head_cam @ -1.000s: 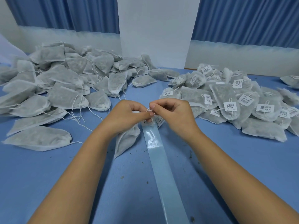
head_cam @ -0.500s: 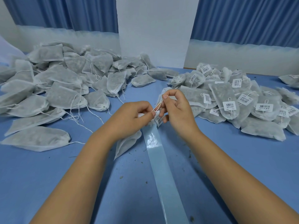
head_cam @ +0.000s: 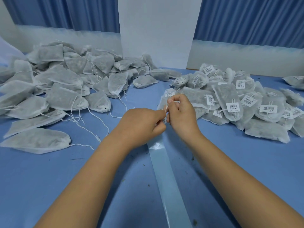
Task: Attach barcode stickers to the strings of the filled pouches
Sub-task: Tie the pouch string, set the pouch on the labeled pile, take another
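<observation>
Far-left of bench: heap of unlabelled pouches, loose strings trailing toward the middle. One pouch lies apart at the near-left side of the heap.

Bench centre: hands together, knuckles nearly touching. Left hand has its fingers curled, tips pinching the low end of the string. Right hand pinches the top end of the same string, which runs short and near upright between them. Barcode sticker peeks out just below, between the two hands; can't tell which hand holds it.

Glossy backing strip runs from under the hands to the near edge.

Right side: heap of labelled pouches, tags on their strings.
</observation>
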A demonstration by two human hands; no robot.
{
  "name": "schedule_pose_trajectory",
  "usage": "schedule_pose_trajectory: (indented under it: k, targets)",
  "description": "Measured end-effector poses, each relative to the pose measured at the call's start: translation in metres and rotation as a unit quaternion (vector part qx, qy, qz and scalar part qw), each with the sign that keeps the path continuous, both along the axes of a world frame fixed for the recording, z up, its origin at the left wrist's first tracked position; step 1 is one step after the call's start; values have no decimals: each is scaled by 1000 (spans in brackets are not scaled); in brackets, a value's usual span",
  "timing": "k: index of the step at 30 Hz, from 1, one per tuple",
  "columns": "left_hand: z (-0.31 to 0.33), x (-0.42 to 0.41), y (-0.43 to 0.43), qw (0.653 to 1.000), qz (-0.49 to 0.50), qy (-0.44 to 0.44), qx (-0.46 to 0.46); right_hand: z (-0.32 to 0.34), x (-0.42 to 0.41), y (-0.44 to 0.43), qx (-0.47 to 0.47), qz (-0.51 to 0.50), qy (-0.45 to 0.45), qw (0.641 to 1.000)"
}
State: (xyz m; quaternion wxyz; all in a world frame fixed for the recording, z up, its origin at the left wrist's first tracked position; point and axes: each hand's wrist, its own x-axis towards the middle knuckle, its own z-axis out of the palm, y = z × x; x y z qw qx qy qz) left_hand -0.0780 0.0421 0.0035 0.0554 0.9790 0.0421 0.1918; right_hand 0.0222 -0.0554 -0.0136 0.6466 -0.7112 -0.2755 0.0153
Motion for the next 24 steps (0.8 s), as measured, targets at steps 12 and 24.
schedule_pose_trajectory:
  k: [12, 24]
  targets:
    - [-7, -4, 28, 952, -4, -30, -303, 10, 3, -6, 77, 32, 73, 994]
    - [-6, -10, 60, 892, 57, -102, -436, 17, 5, -9, 118, 49, 36, 991]
